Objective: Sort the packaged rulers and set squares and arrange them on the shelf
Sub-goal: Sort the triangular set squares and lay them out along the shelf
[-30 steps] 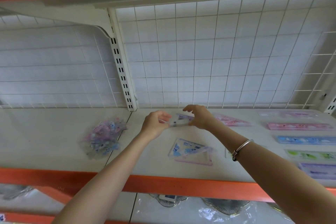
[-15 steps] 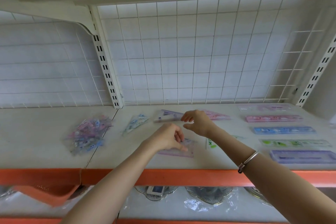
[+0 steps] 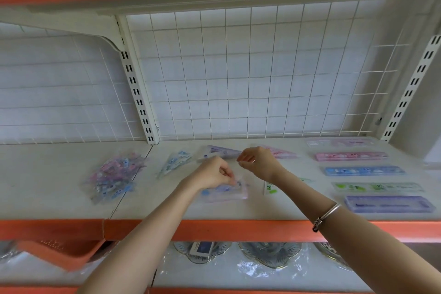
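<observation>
The left hand (image 3: 212, 173) is the nearer one. Its curled fingers pinch the upper edge of the clear-wrapped blue and pink set square (image 3: 225, 191), which lies flat right under it, long edge running left to right along the front of the shelf. The right hand (image 3: 259, 162) hovers just behind and to the right, thumb and forefinger drawn close; we cannot tell whether they hold any wrapper.

We judge the coming move to be a lift away from us. The back row already holds the blue and white packaged triangle (image 3: 175, 162), the purple packaged triangle (image 3: 220, 151) and the pink packaged triangle (image 3: 281, 152), side by side. A green and white packet (image 3: 270, 188) lies just right of the pinched one, partly behind the right forearm.

Well to the right, the pink packaged ruler (image 3: 350, 156), blue packaged ruler (image 3: 364, 170), green packaged ruler (image 3: 378, 187) and purple packaged ruler (image 3: 389, 204) lie in a column, long axes left to right. On the left sits a clear bag of mixed pieces (image 3: 112, 176).

All of it rests on the white shelf board (image 3: 47, 186), with its orange front lip (image 3: 238, 229) and the white wire grid (image 3: 250, 74) behind.
</observation>
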The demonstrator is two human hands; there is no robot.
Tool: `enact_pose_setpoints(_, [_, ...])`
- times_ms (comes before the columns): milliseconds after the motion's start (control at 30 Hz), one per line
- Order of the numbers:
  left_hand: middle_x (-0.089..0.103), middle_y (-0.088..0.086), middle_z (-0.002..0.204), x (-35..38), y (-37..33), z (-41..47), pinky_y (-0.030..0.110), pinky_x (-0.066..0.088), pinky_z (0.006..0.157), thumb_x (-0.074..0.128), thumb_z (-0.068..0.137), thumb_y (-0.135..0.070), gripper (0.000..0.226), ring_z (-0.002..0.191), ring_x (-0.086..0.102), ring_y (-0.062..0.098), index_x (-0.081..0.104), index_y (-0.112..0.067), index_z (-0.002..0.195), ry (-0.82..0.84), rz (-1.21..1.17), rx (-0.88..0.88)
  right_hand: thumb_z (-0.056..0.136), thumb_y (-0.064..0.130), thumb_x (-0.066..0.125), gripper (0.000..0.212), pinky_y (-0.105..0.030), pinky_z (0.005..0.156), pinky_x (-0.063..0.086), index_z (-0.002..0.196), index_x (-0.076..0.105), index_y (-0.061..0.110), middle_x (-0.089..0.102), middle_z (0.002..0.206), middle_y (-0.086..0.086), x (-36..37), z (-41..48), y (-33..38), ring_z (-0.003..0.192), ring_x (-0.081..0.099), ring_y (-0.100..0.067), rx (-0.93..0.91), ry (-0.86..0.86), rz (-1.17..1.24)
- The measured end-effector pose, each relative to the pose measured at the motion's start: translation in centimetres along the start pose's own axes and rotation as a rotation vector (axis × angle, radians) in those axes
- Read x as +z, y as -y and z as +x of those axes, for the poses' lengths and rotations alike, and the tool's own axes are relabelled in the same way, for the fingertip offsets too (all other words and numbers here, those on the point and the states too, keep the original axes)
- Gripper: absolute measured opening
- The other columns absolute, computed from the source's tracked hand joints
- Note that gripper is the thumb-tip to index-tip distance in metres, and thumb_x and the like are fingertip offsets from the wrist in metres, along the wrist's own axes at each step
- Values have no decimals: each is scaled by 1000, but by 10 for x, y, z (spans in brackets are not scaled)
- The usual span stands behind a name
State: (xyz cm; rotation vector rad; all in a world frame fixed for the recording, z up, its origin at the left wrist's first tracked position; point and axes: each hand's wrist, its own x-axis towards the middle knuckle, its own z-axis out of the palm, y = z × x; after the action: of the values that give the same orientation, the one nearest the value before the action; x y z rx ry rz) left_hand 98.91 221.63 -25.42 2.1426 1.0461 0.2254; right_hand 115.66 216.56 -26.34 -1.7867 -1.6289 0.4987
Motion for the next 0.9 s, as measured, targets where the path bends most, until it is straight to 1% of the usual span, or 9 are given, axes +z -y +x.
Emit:
enact_pose_setpoints(67, [62, -5, 71, -9, 2, -2, 20, 43, 60, 77, 79, -20, 12, 67, 56, 9, 70, -13, 86, -32, -87, -26, 91, 19, 59, 15, -18, 67, 42, 94, 70, 10, 66, 85, 0, 1, 3, 6, 81, 59, -11, 7, -44, 37])
enact_pose_setpoints(167, [61, 0, 66, -20, 8, -4, 19, 45, 57, 73, 82, -13, 6, 57, 53, 8, 68, -11, 80, -121, -288, -96, 93, 22, 56, 18, -23, 68, 40, 93, 68, 10, 65, 82, 1, 5, 6, 17, 79, 59, -13, 0, -103, 78])
enact_pose_setpoints(267, [60, 8, 64, -29, 15, -6, 19, 46, 51, 69, 83, -3, 9, 50, 51, 11, 65, -5, 76, -246, -501, -138, 93, 24, 56, 18, -21, 64, 41, 96, 66, 9, 65, 87, -1, 12, 9, 29, 79, 58, -14, -12, -124, 126])
enact_pose_setpoints(400, [62, 16, 71, -39, 24, -10, 26, 58, 60, 67, 81, 6, 9, 62, 61, 21, 60, 0, 79, -410, -681, -182, 87, 32, 66, 29, -22, 70, 42, 109, 63, 13, 62, 100, -1, 25, 13, 47, 86, 57, -15, 8, -89, 168])
enact_pose_setpoints(500, [61, 19, 76, -44, 32, -13, 26, 59, 58, 64, 78, 13, 17, 64, 64, 24, 56, -2, 78, -502, -754, -201, 78, 36, 74, 45, -19, 75, 39, 115, 61, 14, 59, 109, 0, 39, 17, 61, 92, 55, -12, 12, -31, 146])
enact_pose_setpoints(633, [58, 18, 84, -50, 45, -16, 24, 57, 53, 64, 78, 14, 25, 65, 64, 23, 50, -2, 92, -574, -787, -211, 75, 35, 78, 58, -18, 71, 45, 124, 57, 12, 60, 113, -2, 55, 22, 77, 90, 59, -13, -15, 46, 80])
enact_pose_setpoints(767, [60, 24, 96, -60, 63, -21, 26, 59, 58, 68, 79, 11, 28, 73, 67, 27, 50, -2, 98, -558, -795, -217, 80, 21, 74, 49, -20, 78, 48, 124, 58, 9, 64, 115, -4, 68, 28, 89, 84, 61, -12, -62, 56, -16])
enact_pose_setpoints(833, [63, 22, 95, -65, 75, -22, 31, 60, 66, 69, 83, 1, 24, 74, 66, 27, 54, 1, 101, -571, -763, -238, 81, 16, 70, 45, -23, 85, 48, 124, 60, 9, 64, 119, -5, 74, 32, 93, 93, 62, -17, -91, 65, -94])
enact_pose_setpoints(900, [67, 14, 92, -73, 89, -21, 37, 57, 80, 70, 84, -14, 26, 81, 66, 26, 60, -1, 105, -656, -534, -243, 82, 13, 68, 44, -23, 89, 46, 126, 59, 9, 64, 122, -6, 77, 34, 96, 102, 62, -19, -110, 81, -169])
